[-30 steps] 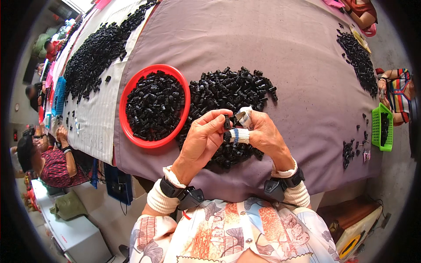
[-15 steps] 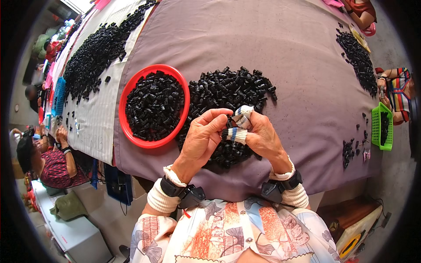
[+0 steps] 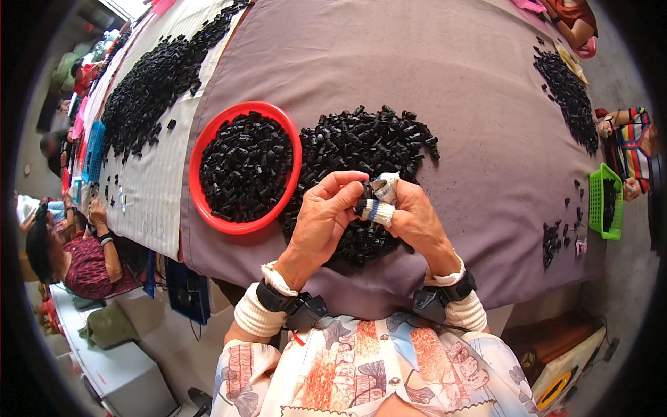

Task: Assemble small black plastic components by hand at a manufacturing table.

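Over a heap of small black plastic parts (image 3: 375, 139), my two hands meet close together. My left hand (image 3: 321, 222) is closed, thumb and forefinger pinching one small black plastic part (image 3: 360, 206). White cloth finger covers (image 3: 377, 211) with blue stripes wrap fingers of my right hand (image 3: 419, 226). That hand is curled shut right against the part, and a small greyish thing shows between its wrapped fingers, too small to name. To the left of the heap stands a round red basin (image 3: 294, 149) full of the same black parts.
A purplish cloth (image 3: 486, 139) covers the table. Another black heap (image 3: 149, 94) lies on the pale cloth at left, and one (image 3: 566, 97) at far right. Beside the right edge sits a green basket (image 3: 596, 201). Other people work at the left and right edges.
My hands stay in nearly the same place, with the right fingers shifted slightly against the part. At the right edge, a co-worker's lower hand has moved away from the other hand.
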Tool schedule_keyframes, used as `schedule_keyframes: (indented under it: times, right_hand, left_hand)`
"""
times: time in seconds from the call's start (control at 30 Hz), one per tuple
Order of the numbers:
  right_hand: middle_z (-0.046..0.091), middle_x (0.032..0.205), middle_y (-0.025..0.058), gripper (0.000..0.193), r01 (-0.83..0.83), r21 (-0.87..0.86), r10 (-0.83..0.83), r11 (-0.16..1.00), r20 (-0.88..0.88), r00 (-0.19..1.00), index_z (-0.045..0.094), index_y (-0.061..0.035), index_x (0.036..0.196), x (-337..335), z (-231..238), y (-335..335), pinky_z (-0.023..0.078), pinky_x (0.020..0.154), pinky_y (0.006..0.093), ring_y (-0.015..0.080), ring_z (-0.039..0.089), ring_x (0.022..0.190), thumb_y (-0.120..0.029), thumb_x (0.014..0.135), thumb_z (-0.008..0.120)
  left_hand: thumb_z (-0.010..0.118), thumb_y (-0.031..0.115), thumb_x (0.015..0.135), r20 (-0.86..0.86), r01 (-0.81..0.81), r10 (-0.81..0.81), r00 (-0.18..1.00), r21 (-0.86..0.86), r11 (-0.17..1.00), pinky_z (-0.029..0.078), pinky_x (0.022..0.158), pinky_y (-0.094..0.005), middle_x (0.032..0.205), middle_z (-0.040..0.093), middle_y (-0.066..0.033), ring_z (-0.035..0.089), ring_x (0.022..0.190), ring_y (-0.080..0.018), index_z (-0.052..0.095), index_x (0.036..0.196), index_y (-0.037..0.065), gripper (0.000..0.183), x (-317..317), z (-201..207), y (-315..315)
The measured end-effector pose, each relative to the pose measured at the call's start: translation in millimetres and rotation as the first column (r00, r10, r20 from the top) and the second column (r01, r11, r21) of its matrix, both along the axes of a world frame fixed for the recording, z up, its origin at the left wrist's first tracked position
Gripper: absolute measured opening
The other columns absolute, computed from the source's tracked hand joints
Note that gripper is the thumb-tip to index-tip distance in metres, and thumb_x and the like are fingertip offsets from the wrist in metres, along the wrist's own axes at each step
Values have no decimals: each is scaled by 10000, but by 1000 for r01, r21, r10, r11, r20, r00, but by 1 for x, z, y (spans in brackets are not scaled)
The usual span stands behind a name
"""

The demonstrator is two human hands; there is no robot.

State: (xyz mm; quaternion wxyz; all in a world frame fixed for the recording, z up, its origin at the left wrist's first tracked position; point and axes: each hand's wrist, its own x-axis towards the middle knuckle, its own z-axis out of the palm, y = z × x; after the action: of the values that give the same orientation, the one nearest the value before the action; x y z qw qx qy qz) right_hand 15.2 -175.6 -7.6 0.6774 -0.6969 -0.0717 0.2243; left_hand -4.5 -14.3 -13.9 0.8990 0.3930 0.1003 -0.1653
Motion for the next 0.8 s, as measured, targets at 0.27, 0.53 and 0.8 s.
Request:
schedule_keyframes:
  times: [0.27, 0.53, 0.8]
  right_hand:
    - [543, 665, -36, 165, -20, 6, 21, 1000, -66, 998, 603, -16, 855, 0, 0, 1, 381, 524, 217, 35, 437, 607, -107, 740, 678]
    - [509, 626, -39, 222, 5, -35, -9, 999, -106, 994, 598, -16, 925, 1, -4, 3, 343, 439, 206, 28, 412, 515, -121, 746, 677]
    - [491, 598, -40, 240, 17, -46, -23, 999, -144, 989, 588, -8, 970, 5, -8, -1, 314, 383, 202, 28, 403, 444, -119, 766, 648]
  left_hand:
    - [547, 46, 849, -24, 28, -27, 999, 39, 999, 485, 746, -293, 956, 595, -65, 580, 853, -119, 537, 1086, 6, 241, -5, 3, 0]
    - [525, 41, 835, -9, -181, 183, 983, 78, 980, 486, 677, -281, 844, 601, -88, 572, 688, -126, 531, 1095, -36, 271, 1, 2, 40]
    - [516, 58, 852, -4, -301, 301, 954, -51, 952, 492, 660, -292, 864, 600, -94, 572, 691, -135, 531, 1063, -8, 221, 2, -5, 78]
